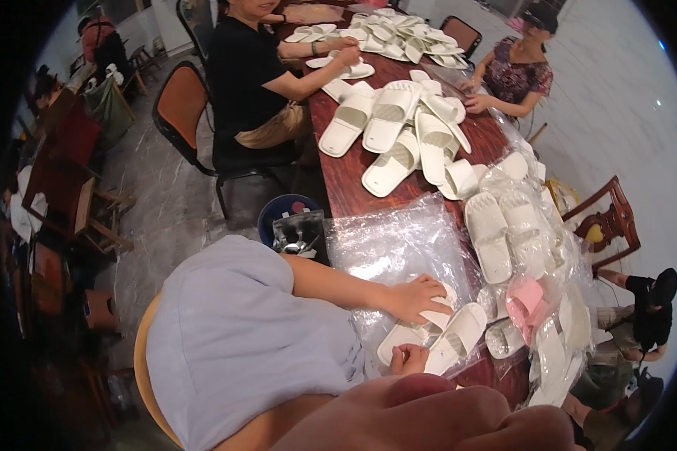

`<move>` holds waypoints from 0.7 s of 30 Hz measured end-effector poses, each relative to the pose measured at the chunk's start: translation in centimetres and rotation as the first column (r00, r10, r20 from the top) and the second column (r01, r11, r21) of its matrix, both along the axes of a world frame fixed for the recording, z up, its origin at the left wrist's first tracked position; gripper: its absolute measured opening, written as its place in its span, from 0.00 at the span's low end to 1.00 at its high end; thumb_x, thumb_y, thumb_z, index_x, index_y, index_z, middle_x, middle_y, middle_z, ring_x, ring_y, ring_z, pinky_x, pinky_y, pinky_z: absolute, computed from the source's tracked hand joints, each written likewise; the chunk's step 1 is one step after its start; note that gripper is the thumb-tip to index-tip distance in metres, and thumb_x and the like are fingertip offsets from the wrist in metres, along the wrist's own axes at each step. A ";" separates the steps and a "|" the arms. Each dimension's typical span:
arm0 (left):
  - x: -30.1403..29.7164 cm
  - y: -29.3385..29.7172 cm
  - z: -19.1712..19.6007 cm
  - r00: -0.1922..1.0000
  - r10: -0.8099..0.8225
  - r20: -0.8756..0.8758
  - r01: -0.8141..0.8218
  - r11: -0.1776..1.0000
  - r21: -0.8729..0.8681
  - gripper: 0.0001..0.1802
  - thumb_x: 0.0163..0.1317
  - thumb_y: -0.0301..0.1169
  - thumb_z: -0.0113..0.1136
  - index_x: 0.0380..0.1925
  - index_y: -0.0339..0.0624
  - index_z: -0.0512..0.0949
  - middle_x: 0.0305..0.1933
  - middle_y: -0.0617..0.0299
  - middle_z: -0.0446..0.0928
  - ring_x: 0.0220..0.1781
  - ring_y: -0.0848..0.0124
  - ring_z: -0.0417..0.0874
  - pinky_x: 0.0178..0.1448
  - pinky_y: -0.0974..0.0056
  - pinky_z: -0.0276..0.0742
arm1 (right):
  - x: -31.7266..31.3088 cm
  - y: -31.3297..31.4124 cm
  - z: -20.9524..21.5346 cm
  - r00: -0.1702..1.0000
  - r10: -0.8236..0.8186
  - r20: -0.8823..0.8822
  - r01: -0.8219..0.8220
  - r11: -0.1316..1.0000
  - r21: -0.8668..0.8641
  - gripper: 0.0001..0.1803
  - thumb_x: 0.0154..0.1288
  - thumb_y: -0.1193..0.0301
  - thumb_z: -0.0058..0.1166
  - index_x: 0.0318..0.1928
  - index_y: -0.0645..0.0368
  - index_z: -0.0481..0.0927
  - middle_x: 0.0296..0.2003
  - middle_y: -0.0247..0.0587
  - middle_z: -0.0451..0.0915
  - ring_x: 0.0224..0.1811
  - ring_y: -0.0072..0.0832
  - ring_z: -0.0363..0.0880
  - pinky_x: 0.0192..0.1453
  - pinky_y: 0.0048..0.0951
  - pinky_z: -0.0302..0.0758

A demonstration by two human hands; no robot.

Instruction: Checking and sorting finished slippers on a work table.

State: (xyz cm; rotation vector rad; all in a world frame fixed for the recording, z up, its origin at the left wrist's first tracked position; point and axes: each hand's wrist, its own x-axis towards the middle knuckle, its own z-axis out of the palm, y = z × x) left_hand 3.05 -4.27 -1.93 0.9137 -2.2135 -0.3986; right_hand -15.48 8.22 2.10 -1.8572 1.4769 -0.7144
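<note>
A pair of white slippers (465,329) lies side by side on the near part of the table, over clear plastic bags (387,244). My left hand (416,299) reaches across from above, its fingers bent over the strap of the slipper nearer me. Low beside the same slipper, my right hand (408,359) has its fingers curled together; what they pinch, if anything, is hidden. Just past the pair, a pink slipper (526,307) lies among bagged white slippers (489,237).
Loose white slippers (391,113) are heaped on the dark red table (342,184), with another heap (402,34) farther along. A blue bin (267,218) stands by the table's edge. Co-workers sit at both sides, one in a black shirt (241,71). A wooden chair (613,222) stands at the right.
</note>
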 end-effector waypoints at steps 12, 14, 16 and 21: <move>0.2 0.0 1.0 0.998 0.042 -0.044 -0.045 0.997 -0.061 0.36 0.52 0.42 0.68 0.65 0.54 0.79 0.63 0.47 0.72 0.67 0.50 0.72 0.69 0.45 0.63 | 0.7 0.4 -0.3 0.987 -0.103 0.123 0.122 0.980 -0.159 0.11 0.57 0.81 0.67 0.40 0.64 0.80 0.36 0.44 0.77 0.38 0.37 0.80 0.42 0.33 0.75; 0.1 0.1 1.3 0.999 0.046 -0.030 -0.047 0.998 -0.047 0.34 0.54 0.42 0.68 0.65 0.56 0.79 0.61 0.49 0.74 0.66 0.52 0.73 0.69 0.46 0.62 | 0.8 0.5 -0.3 0.977 -0.148 0.155 0.164 0.981 -0.101 0.11 0.57 0.81 0.67 0.40 0.63 0.80 0.36 0.44 0.78 0.39 0.35 0.80 0.42 0.32 0.75; 0.0 0.0 1.6 0.999 0.049 -0.014 -0.049 0.998 -0.032 0.33 0.54 0.41 0.67 0.64 0.56 0.79 0.60 0.51 0.74 0.66 0.53 0.73 0.69 0.46 0.62 | 0.7 0.7 -0.2 0.967 -0.181 0.178 0.193 0.980 -0.050 0.11 0.57 0.81 0.66 0.40 0.63 0.80 0.37 0.44 0.78 0.40 0.37 0.81 0.43 0.33 0.76; 0.1 0.0 2.0 0.999 0.049 0.023 -0.050 0.998 0.027 0.35 0.51 0.34 0.66 0.65 0.56 0.79 0.61 0.53 0.73 0.67 0.53 0.71 0.71 0.47 0.60 | 0.8 0.6 0.3 0.958 -0.204 0.202 0.206 0.978 0.008 0.11 0.58 0.80 0.67 0.39 0.63 0.79 0.36 0.45 0.77 0.42 0.40 0.82 0.46 0.37 0.78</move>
